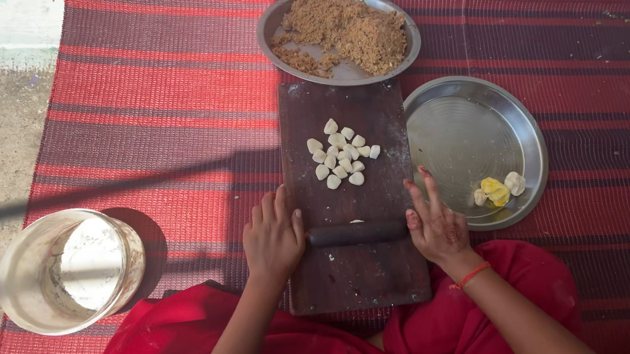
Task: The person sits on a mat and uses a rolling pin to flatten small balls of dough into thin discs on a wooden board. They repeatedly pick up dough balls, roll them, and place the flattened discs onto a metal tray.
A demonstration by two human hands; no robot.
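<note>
I see left hand (273, 238) flat on one end of the dark rolling pin (357, 233); right hand (435, 222) open-palmed on the other | pin across wooden board (359, 276) near its front edge; dough pieces (341, 154) mid-board, bare board between.

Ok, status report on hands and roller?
Both hands, left and right, flat on roller ends. Roller on board. Dough pieces ahead, apart.

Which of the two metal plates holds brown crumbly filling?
The upper plate, beyond the wooden board; the other plate, at the right, holds only a few pale and yellow pieces.
</note>
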